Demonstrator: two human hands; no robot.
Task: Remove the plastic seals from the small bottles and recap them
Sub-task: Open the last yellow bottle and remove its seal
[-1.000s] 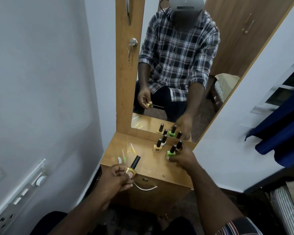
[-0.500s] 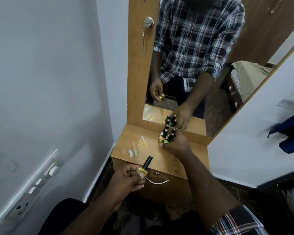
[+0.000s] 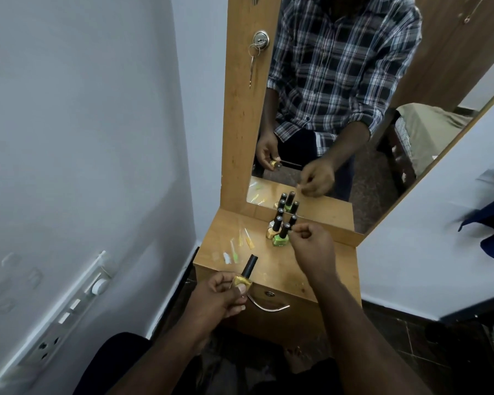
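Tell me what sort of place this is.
Probably a bedroom corner at a small dressing table: a tall mirror in a wooden frame, nail polish bottles grouped on the wooden top, and what looks like a bed reflected in the mirror.

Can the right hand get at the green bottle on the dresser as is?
Probably yes. The right hand hovers just beside the green bottle, which stands at the cluster's near edge, with nothing between them.

Left hand (image 3: 216, 299) gripping gold bottle (image 3: 242, 281), black cap. Green bottle (image 3: 281, 239) sitting by more gold ones, all black caps. Peeled seals (image 3: 234, 252) looking clear, green, yellow. Dresser top (image 3: 268, 266) showing orange-brown wood. Mirror (image 3: 354, 109) showing my black-white-blue plaid shirt. Walls (image 3: 83, 138) looking pale grey-white.
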